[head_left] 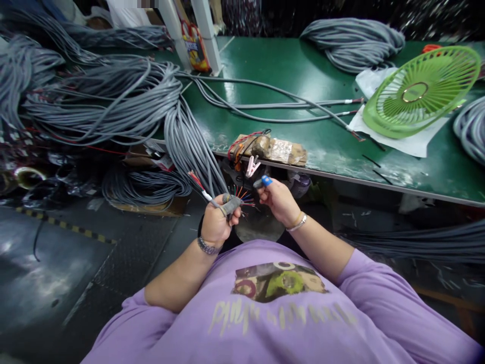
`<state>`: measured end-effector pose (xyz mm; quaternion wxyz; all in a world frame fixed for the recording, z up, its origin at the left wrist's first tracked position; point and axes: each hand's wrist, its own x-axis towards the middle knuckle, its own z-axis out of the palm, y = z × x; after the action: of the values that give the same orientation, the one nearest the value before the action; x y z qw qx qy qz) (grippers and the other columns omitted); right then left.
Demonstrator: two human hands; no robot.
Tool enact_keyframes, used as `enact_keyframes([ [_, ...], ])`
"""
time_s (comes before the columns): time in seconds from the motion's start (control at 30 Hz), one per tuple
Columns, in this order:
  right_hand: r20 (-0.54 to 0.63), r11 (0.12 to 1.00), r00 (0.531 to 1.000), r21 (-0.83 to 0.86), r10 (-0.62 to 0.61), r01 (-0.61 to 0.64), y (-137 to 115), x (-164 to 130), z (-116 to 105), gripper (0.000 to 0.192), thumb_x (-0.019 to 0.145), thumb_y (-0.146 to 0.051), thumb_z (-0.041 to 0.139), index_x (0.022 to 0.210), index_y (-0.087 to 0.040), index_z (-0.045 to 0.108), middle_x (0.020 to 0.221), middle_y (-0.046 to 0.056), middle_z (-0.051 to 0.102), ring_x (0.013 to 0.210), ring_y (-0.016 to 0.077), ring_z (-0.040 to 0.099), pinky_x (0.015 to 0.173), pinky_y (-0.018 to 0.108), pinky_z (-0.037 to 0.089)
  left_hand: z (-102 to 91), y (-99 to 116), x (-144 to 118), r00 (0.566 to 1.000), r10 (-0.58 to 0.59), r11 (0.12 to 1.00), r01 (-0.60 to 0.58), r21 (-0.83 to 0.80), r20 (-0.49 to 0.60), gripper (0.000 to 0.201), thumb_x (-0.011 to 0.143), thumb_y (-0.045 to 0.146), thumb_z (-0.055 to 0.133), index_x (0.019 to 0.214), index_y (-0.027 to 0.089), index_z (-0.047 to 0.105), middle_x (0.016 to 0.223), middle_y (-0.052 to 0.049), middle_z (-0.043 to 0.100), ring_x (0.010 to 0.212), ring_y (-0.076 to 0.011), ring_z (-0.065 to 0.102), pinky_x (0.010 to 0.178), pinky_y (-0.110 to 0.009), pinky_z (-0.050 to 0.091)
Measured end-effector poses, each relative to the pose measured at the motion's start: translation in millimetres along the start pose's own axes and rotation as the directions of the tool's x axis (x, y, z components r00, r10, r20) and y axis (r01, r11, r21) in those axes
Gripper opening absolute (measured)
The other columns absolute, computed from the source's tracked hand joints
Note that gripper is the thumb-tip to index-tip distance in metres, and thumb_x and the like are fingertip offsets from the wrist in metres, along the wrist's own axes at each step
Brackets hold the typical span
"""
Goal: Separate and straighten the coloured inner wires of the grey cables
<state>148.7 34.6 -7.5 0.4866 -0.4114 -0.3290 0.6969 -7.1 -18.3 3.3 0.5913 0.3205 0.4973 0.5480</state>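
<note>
L hand [216, 222] grip on grey cable [189, 146], wires [244, 198] by R hand [279, 201]

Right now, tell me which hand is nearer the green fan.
Right. The right hand is below and left of the green fan, under the table edge. The left hand, gripping the grey cable, sits farther left.

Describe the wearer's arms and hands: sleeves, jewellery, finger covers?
Bare forearms under short lilac T-shirt sleeves. The left hand has a silver metal link watch band at the wrist. The right hand wears a thin silver bracelet with a gold-toned band beside it, plus a blue finger cot on one fingertip.
</note>
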Motion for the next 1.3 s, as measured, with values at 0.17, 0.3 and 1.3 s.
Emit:
enact_keyframes([
  [0.17,0.06,0.994,0.993,-0.031,0.105,-0.103,-10.4,29.0,-2.6,0.045,0.075,-0.061,0.064,0.08,-0.017,0.058,0.068,-0.001,0.059,0.049,0.0053,0.045,0.047,0.019,0.039,0.6,8.4,8.4,0.989,-0.086,0.996,0.088,-0.014,0.121,0.029,0.062,0.034,0.078,0.064,0.015,0.056,0.046,0.003,0.056,0.032,-0.0046,0.042,0.032,-0.015,0.025],
  [0.3,0.202,0.983,0.962,-0.036,0.184,-0.18,-16.3,46.2,3.8,0.05,0.075,-0.065,0.062,0.082,-0.016,0.061,0.07,0.0,0.06,0.05,0.0062,0.047,0.047,0.02,0.039,6.3,18.7,17.4,0.959,-0.159,0.985,0.169,-0.022,0.234,0.032,0.059,0.034,0.08,0.065,0.015,0.055,0.043,0.004,0.053,0.03,-0.004,0.038,0.032,-0.016,0.023],
  [1.3,0.166,0.926,0.974,0.322,0.151,-0.198,-11.3,45.2,24.2,0.063,0.079,-0.077,0.044,0.082,-0.017,0.062,0.065,0.0,0.058,0.052,0.0093,0.045,0.05,0.022,0.04,17.1,12.7,38.8,0.92,-0.261,0.96,0.28,-0.023,0.292,0.034,0.055,0.033,0.08,0.066,0.017,0.053,0.04,0.005,0.05,0.027,-0.0035,0.034,0.03,-0.014,0.021],
])
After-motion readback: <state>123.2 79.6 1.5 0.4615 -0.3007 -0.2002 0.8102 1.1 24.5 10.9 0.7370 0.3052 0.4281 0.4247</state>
